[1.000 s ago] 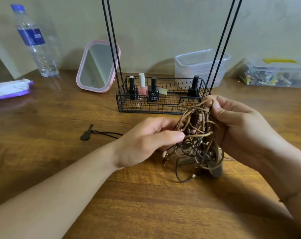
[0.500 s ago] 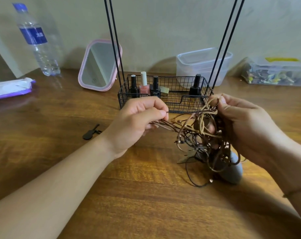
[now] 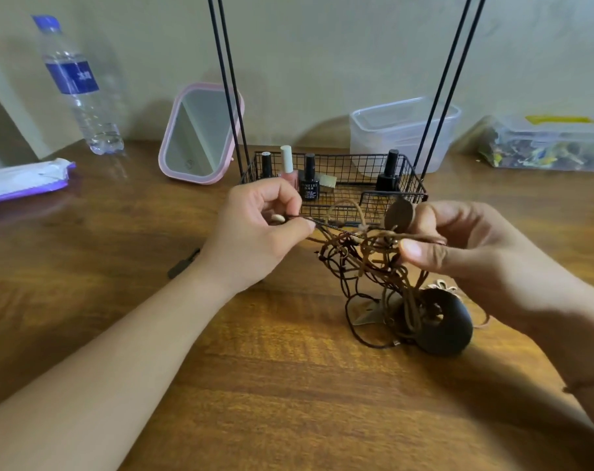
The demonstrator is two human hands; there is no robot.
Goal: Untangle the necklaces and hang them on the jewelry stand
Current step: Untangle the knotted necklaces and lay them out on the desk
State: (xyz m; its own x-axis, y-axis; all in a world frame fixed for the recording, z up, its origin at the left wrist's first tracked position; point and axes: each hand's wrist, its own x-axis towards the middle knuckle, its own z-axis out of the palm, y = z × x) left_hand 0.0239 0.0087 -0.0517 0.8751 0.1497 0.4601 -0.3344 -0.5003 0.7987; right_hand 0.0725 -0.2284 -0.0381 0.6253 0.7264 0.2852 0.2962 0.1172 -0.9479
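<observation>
Nearest the viewer, a dark round ring-shaped wooden pendant (image 3: 440,322) rests on the brown wooden table (image 3: 255,385), toward its right side, with loops of cord trailing around it. Above it hangs the tangle of brown and black cord necklaces (image 3: 367,263), lifted clear of the table between both hands. The left hand (image 3: 258,232) pinches one dark cord, finger and thumb closed on it beside a pale bead, and draws it leftward. The right hand (image 3: 458,246) grips the other side of the bundle with curled fingers, a brown wooden disc pendant (image 3: 399,215) standing just above its thumb. Behind the hands stands the black wire jewelry stand (image 3: 333,185), its basket holding nail-polish bottles (image 3: 309,180) and its thin uprights rising out of view; no necklace is seen hanging there. Along the far edge sit a pink-framed mirror (image 3: 200,134), a clear water bottle (image 3: 78,86) and a clear plastic tub (image 3: 401,130). Judged progress: early, with separation under way and hanging all still to do.
</observation>
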